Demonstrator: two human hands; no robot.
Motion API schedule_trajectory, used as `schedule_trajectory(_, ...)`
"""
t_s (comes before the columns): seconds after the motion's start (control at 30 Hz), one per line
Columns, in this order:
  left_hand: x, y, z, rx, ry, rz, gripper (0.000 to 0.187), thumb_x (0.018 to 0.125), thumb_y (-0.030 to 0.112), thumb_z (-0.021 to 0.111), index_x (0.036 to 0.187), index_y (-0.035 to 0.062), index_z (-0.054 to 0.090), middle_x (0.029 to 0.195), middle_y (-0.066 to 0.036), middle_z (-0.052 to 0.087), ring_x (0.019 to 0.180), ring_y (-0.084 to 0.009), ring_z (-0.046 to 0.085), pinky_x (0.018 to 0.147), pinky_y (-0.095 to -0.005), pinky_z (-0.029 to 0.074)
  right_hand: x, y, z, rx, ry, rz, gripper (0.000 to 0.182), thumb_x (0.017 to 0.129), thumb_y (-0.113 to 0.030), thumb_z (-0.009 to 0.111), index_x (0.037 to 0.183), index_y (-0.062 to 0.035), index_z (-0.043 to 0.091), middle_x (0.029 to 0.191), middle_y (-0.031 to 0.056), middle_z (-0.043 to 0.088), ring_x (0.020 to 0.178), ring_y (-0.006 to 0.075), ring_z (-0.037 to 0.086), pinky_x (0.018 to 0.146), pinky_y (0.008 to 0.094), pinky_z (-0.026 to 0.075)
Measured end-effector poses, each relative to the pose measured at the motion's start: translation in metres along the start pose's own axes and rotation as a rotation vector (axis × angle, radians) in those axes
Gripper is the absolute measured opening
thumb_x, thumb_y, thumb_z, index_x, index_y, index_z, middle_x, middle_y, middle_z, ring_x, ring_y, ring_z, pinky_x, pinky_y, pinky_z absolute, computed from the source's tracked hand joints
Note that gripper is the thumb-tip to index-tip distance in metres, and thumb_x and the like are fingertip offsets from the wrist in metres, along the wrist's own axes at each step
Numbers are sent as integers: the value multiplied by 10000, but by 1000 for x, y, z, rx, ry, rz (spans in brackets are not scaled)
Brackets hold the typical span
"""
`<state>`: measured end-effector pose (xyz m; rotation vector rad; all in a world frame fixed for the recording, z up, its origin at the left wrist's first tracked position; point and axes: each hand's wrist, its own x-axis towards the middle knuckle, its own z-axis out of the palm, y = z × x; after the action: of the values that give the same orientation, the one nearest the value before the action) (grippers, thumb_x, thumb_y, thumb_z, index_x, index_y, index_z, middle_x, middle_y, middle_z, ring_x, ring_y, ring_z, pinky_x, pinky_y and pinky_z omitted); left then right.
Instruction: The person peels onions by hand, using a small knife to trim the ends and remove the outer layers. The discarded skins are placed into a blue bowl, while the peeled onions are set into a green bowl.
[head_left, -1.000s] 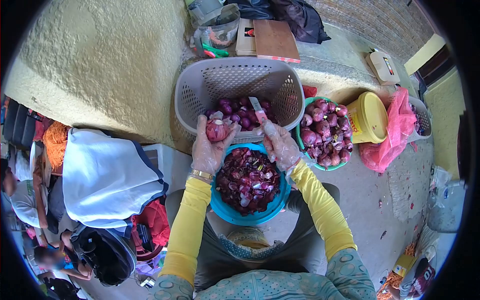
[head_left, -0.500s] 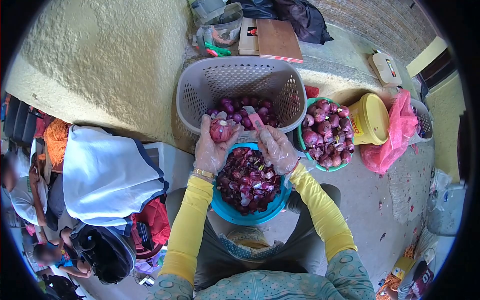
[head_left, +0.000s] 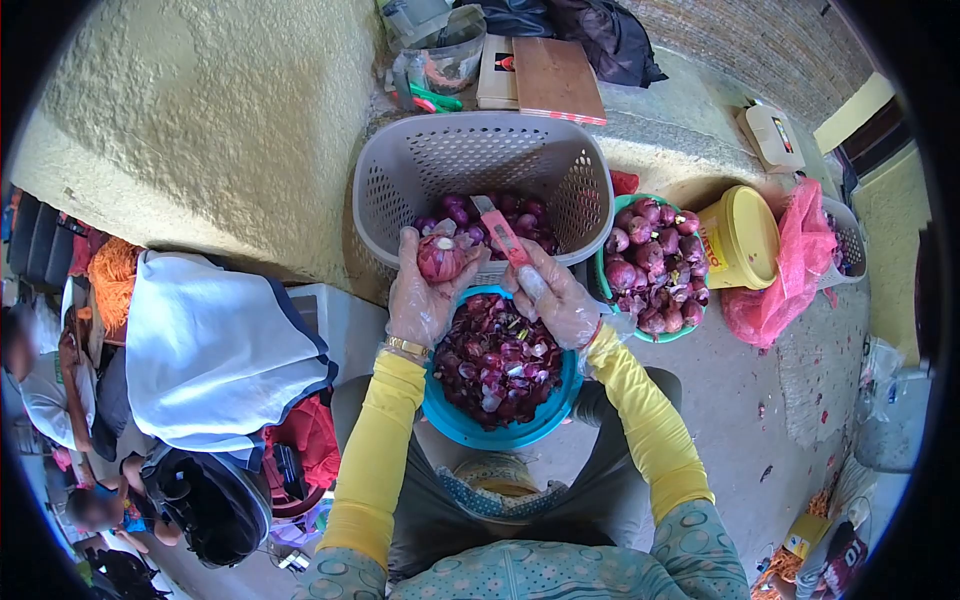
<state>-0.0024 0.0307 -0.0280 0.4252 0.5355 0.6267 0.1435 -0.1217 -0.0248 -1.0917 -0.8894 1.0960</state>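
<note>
A red onion (head_left: 441,259) sits in my gloved left hand (head_left: 413,308), its pale cut end facing up and the fingers curled round it. In my gloved right hand (head_left: 565,302) is a pink utility knife (head_left: 505,238), its blade pointing up and to the left, apart from the onion. Both hands are over the near edge of a grey perforated basket (head_left: 382,195), where peeled purple onions (head_left: 455,208) lie. Below them stands a blue basin (head_left: 437,412) full of onion skins (head_left: 497,375).
To the right, a green basin (head_left: 612,317) holds unpeeled onions (head_left: 650,255). Beyond it are a yellow bucket (head_left: 750,240) and a pink mesh bag (head_left: 800,250). A textured wall (head_left: 260,120) rises at the left, above a white cloth (head_left: 215,345). People sit at the far left.
The utility knife has tilted further left, with its blade higher and more of it showing. My right hand has shifted slightly; my left hand still holds the onion.
</note>
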Motion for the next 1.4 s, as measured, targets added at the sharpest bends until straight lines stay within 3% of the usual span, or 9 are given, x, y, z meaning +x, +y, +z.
schedule_trajectory(0.3, 1, -2, -2, 53, 2, 16, 634, 1036, 567, 490, 1310, 1, 573, 1175, -176, 658, 1162, -351, 646, 1003, -479, 558, -3, -3, 2, -56, 41, 55, 449, 1115, -192, 417, 1555, -133, 351, 960, 2, 538, 697, 58, 432, 592, 189, 378)
schedule_trajectory(0.5, -1, -2, 1, 30, -18, 17, 623, 1041, 557, 486, 1296, -5, 573, 1165, -182, 658, 1128, -352, 660, 1004, -489, 562, -1, -18, 4, 106, 4, 157, 476, 1110, -346, 428, 1507, -84, 391, 942, -15, 540, 677, 41, 457, 574, 192, 392)
schedule_trajectory(0.67, -5, 0, 8, 68, -78, -73, 598, 1049, 524, 493, 1298, -14, 568, 1165, -186, 660, 1104, -335, 671, 969, -468, 591, 8, -1, -14, -78, -16, -81, 392, 1114, -275, 426, 1450, -74, 428, 962, 4, 573, 868, 79, 560, 779, 239, 493)
schedule_trajectory(0.77, -7, -2, 13, 105, -53, -70, 591, 1051, 511, 497, 1295, -22, 576, 1154, -173, 670, 1098, -311, 676, 957, -462, 595, 3, -3, -12, -74, 89, -52, 416, 1093, -250, 482, 1456, -57, 424, 1000, 23, 588, 956, 118, 547, 911, 291, 480)
schedule_trajectory(0.9, -10, -5, 8, 223, -62, -151, 581, 1051, 504, 503, 1286, -19, 594, 1143, -144, 681, 1080, -265, 680, 922, -449, 606, 1, -4, -18, -374, 82, -132, 409, 1054, -218, 562, 1398, -20, 468, 1087, 53, 612, 1015, 145, 565, 950, 312, 475)
schedule_trajectory(0.97, -11, -8, 10, 286, -47, -211, 523, 1028, 517, 554, 1182, 26, 649, 1049, -87, 685, 949, -197, 696, 878, -373, 615, -1, -11, -19, -604, -32, -20, 388, 992, -272, 670, 1253, 2, 586, 1059, 76, 640, 985, 155, 596, 886, 324, 500)
schedule_trajectory(1.0, -11, -10, 10, 287, -47, -212, 523, 1028, 517, 554, 1182, 26, 649, 1049, -87, 685, 949, -197, 696, 878, -373, 615, 0, -25, -13, -771, -11, -37, 480, 868, -415, 806, 1059, 10, 688, 915, 108, 677, 852, 195, 660, 803, 353, 529)
schedule_trajectory(1.1, -13, -14, 12, 301, -35, -217, 520, 1031, 510, 554, 1215, 34, 657, 1122, -76, 694, 1009, -177, 679, 888, -343, 573, -2, -26, -9, -954, 38, -31, 585, 757, -529, 860, 931, 13, 727, 792, 142, 688, 733, 248, 683, 734, 385, 539)
schedule_trajectory(1.4, -16, -19, 14, 341, -89, -266, 557, 1026, 536, 551, 1247, 31, 629, 1159, -82, 685, 1042, -175, 666, 891, -330, 552, -3, -40, 1, -1055, 108, 14, 622, 726, -681, 778, 969, -109, 780, 837, 152, 730, 811, 371, 707, 783, 456, 552)
